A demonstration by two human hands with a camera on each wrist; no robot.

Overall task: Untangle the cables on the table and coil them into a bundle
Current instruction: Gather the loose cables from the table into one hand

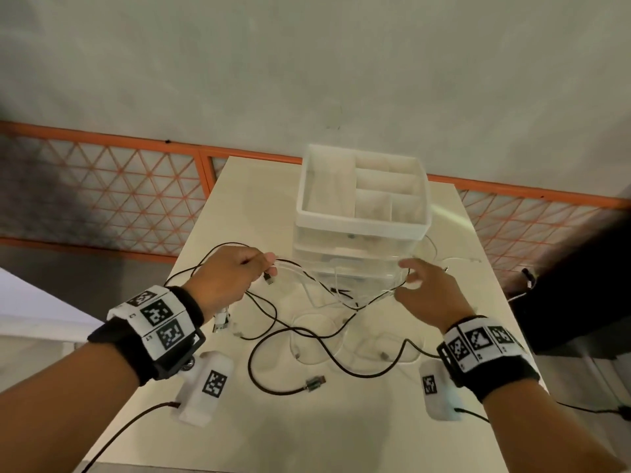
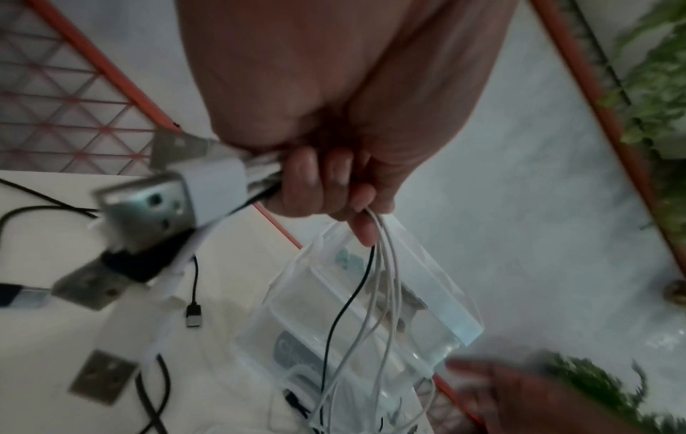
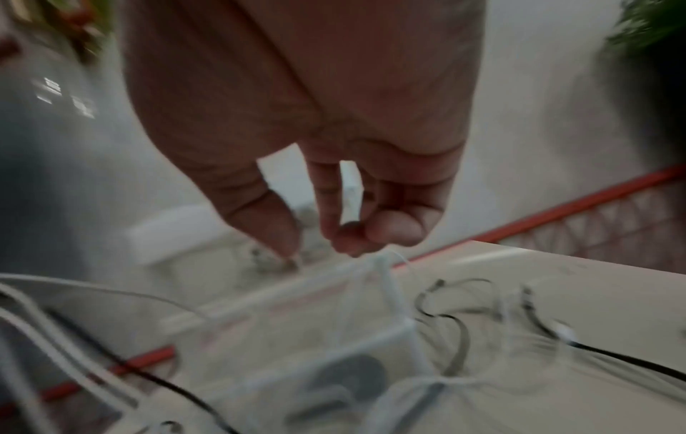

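Black and white cables (image 1: 290, 332) lie tangled on the cream table (image 1: 341, 425). My left hand (image 1: 269, 264) is raised left of centre and grips a bunch of them. In the left wrist view its fingers (image 2: 323, 182) curl round white and black strands (image 2: 386, 264), and several USB plugs (image 2: 148, 202) stick out behind the fist. My right hand (image 1: 408, 276) is at the organizer's right corner. Its curled fingertips (image 3: 349, 240) pinch a thin white cable (image 3: 397, 255), though that view is blurred. Strands hang slack between the two hands. A black USB plug (image 1: 314, 384) lies near the front.
A translucent drawer organizer (image 1: 362, 225) with an open divided top stands mid-table, just behind the hands. An orange lattice railing (image 1: 102, 186) runs behind the table. A dark object (image 1: 573, 302) sits beyond the table's right edge. Bare tabletop shows toward the near edge.
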